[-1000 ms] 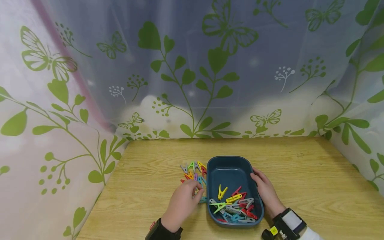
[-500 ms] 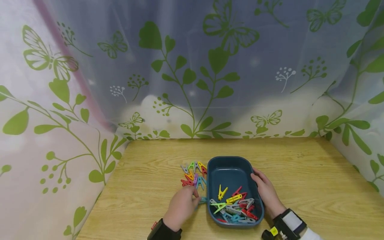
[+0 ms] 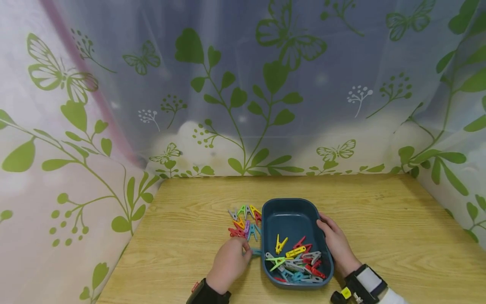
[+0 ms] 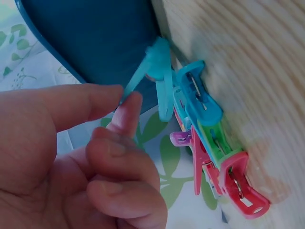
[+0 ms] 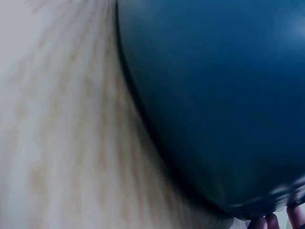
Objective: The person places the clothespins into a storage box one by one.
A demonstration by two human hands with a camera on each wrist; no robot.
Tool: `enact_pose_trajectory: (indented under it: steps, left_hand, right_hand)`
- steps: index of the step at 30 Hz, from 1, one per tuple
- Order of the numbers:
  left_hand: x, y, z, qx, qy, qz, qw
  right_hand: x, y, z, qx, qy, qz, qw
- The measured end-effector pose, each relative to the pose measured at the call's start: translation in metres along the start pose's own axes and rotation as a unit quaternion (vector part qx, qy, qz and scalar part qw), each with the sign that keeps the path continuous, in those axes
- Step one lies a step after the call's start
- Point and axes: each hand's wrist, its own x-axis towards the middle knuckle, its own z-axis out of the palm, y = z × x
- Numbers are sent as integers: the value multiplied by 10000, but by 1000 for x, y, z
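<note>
My left hand [image 3: 229, 262] is left of a dark blue plastic bin [image 3: 289, 226], low over the table. Its thumb and fingertip pinch one leg of a turquoise clothespin [image 4: 159, 59], which is right by the bin's left wall. My right hand [image 3: 338, 242] grips the bin's right side, thumb at the rim; in the right wrist view its fingertips [image 5: 271, 222] show along the bin's underside edge. Inside the bin lie several clothespins in grey, red, yellow, green and blue, mostly at the near end, such as a yellow clothespin [image 3: 281, 244].
Loose clothespins lie on the wooden table [image 3: 182, 236] beyond my left hand, among them a purple clothespin [image 3: 247, 226], a red clothespin [image 3: 237, 232] and a blue clothespin [image 4: 200, 93]. A leaf-and-butterfly printed curtain [image 3: 212, 84] encloses the table's back and sides.
My left hand has drawn slightly back toward me, uncovering the red clothespins and closing its fingertips on the turquoise one. The bin and right hand have hardly moved.
</note>
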Motion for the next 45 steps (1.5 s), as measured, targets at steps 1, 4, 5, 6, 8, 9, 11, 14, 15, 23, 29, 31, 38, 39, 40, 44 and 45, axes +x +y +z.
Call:
enact_pose_trajectory:
  steps: [1, 4, 5, 6, 8, 9, 11, 14, 15, 23, 29, 31, 38, 39, 40, 44, 45]
  left_hand:
    - [0, -1, 0, -20, 57, -13, 10000]
    - [0, -1, 0, -60, 286, -47, 9996]
    - [1, 0, -1, -45, 395, -43, 9992]
    - [1, 1, -1, -18, 524, -32, 9986]
    - [0, 4, -4, -12, 800, 8, 9968]
    - [0, 6, -5, -40, 912, 0, 9958]
    - [-1, 10, -8, -106, 1159, 38, 9932]
    - [-3, 14, -10, -283, 1478, 158, 9885]
    - [-3, 15, -10, -335, 1563, 237, 9869]
    - [-8, 24, -11, -643, 1413, 973, 9831]
    - [-10, 27, -10, -634, 976, 1170, 9863]
    - [-10, 26, -9, -616, 879, 1209, 9869]
    - [-7, 24, -5, -505, 457, 1172, 9908]
    - [-7, 23, -5, -486, 423, 1175, 9910]
    - [-7, 24, -5, -467, 384, 1183, 9911]
    - [-7, 23, -3, -388, 273, 1208, 9915]
    - [-7, 23, -3, -360, 257, 1223, 9915]
  right_hand:
    - [0, 0, 0, 6, -8, 2, 10000]
    - [-1, 0, 0, 40, -31, 7, 10000]
    - [-1, 0, 0, 47, -36, 7, 10000]
    - [-1, 0, 0, 55, -40, 11, 10000]
    - [0, 1, 0, 60, -32, 17, 10000]
    - [0, 1, 0, 56, -24, 15, 10000]
    - [0, 2, 0, 58, -19, 2, 10000]
    - [1, 2, 0, 68, -30, -4, 10000]
    - [1, 2, 0, 67, -36, -4, 10000]
    - [2, 3, -1, 18, -35, 21, 10000]
    - [0, 3, 0, 46, -33, 16, 10000]
    - [-1, 3, 0, 57, -21, -2, 10000]
    - [-2, 3, 0, 27, 41, -52, 10000]
    - [-2, 3, 0, 35, 47, -54, 10000]
    - [-2, 3, 0, 57, 48, -50, 10000]
    - [-2, 3, 0, 126, 25, -51, 9999]
    - [-2, 3, 0, 128, 18, -51, 9999]
